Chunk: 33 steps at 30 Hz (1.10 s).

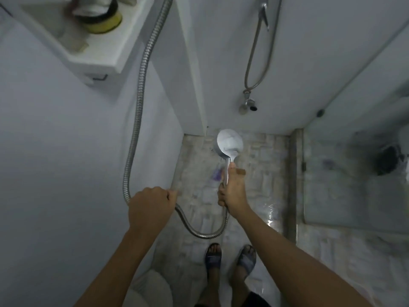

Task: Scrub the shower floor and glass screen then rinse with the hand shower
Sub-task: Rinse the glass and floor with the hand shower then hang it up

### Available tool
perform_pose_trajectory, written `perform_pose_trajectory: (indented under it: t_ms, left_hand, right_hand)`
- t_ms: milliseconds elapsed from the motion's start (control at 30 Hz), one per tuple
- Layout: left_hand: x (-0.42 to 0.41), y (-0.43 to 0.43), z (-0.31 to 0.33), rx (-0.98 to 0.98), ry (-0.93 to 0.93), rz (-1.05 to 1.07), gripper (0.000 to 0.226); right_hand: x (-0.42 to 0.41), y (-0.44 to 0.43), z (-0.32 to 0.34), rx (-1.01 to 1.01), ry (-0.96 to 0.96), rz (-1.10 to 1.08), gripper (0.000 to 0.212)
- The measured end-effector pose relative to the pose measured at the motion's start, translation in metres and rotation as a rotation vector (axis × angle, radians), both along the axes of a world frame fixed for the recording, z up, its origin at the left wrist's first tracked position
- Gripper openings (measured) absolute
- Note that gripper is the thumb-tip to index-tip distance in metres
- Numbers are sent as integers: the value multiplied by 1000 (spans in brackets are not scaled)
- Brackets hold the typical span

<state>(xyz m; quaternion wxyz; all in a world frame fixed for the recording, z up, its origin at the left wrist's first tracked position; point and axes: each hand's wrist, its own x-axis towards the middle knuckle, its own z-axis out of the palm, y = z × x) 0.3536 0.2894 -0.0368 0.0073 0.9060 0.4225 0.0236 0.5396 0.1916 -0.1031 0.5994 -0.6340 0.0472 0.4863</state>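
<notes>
My right hand point(232, 191) grips the chrome handle of the hand shower point(229, 145), whose round head faces down over the pale mosaic shower floor point(261, 173). My left hand point(150, 209) is closed around the metal hose point(138, 111), which loops down from the upper left and curves under to the handle. The glass screen point(354, 173) stands on the right above a stone kerb. The floor looks wet and shiny near the kerb.
A white wall shelf point(97, 52) with a yellow-and-black container hangs at upper left. A second hose and wall valve point(247, 105) sit on the back wall. My feet in dark slides point(230, 258) stand on the floor. A white toilet edge point(150, 286) shows at the bottom.
</notes>
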Motion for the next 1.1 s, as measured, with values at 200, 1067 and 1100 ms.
perform_pose_trajectory:
  t_ms: [200,1067,1100]
  left_hand:
    - [-31,2,-23,41,52,-13,45]
    - [95,-50,-95,-365,313,-74,47]
    - [105,-56,-93,-375,329,-116,41]
  right_hand:
    - [-53,-1,-24,-21,108,31,60]
    - [1,-156,-53,-180,-167,-480,55]
    - [8,-164,-51,-195,-199,-498,53]
